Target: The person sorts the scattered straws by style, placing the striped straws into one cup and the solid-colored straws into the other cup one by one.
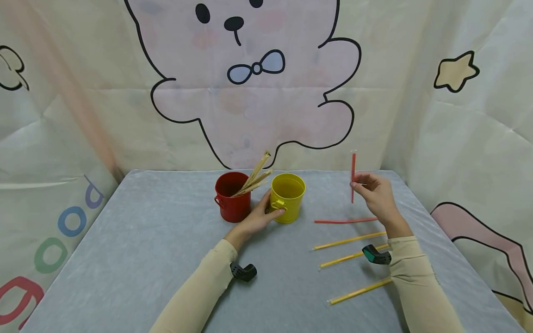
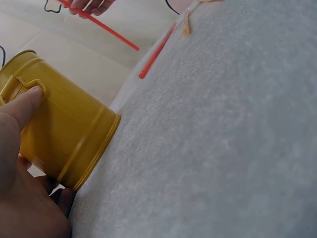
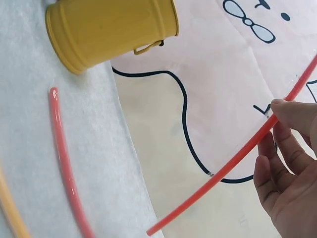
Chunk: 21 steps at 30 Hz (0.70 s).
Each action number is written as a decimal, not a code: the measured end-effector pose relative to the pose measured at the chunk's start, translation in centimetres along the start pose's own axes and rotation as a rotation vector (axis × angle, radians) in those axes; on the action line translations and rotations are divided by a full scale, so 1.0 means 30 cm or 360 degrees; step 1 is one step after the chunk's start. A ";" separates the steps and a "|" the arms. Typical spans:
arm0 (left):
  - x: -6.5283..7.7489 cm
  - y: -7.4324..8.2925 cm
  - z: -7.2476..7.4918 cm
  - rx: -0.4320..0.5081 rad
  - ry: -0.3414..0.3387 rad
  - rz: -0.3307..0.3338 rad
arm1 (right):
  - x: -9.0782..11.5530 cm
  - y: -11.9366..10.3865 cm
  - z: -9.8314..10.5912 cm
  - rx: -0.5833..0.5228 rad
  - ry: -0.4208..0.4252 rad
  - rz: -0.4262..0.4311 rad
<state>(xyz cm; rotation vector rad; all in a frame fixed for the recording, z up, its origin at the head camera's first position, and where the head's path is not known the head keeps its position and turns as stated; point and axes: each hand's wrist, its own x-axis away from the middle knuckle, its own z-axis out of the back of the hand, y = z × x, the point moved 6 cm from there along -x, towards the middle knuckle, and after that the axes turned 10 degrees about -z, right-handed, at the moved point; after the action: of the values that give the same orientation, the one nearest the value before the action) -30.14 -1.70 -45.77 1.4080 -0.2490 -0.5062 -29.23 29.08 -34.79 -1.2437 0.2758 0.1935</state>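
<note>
Here we are at the right hand: fingertips and thumb pinch a red straw near its middle, holding it upright in the air above the grey table. In the right wrist view the fingers curl loosely under the straw, thumb on top, and the straw crosses the view at a slant. The wrist is raised off the table, the forearm in a cream sleeve running back toward us.

Over to our left hand: it wraps the near side of the yellow bucket, and the thumb presses right beside the small side handle. The other fingers reach round the side facing the red bucket, and we cannot see how far they go. The palm sits low at the bucket's base, forearm resting along the table.

Moving outward, the red bucket stands just left of the yellow one, touching or nearly so, with a few pale wrapped sticks leaning out of it toward the yellow rim. The yellow bucket looks empty from above.

Below the right hand a second red straw lies flat on the table. Nearer to us three yellow straws lie roughly parallel, well apart from the buckets, partly under the right forearm.
</note>
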 end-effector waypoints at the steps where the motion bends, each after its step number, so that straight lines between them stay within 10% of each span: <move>1: 0.000 0.001 0.000 0.0002 0.0001 -0.0002 | 0.001 -0.001 0.001 -0.0061 0.0001 -0.0011; 21: 0.003 0.009 -0.001 -0.0026 0.0001 0.0012 | 0.000 -0.031 0.011 -0.0946 0.0123 -0.0072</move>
<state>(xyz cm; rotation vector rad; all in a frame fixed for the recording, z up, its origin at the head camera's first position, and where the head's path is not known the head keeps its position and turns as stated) -30.01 -1.71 -45.52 1.3907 -0.2491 -0.5004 -28.93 29.10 -33.86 -1.8474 0.2654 0.1951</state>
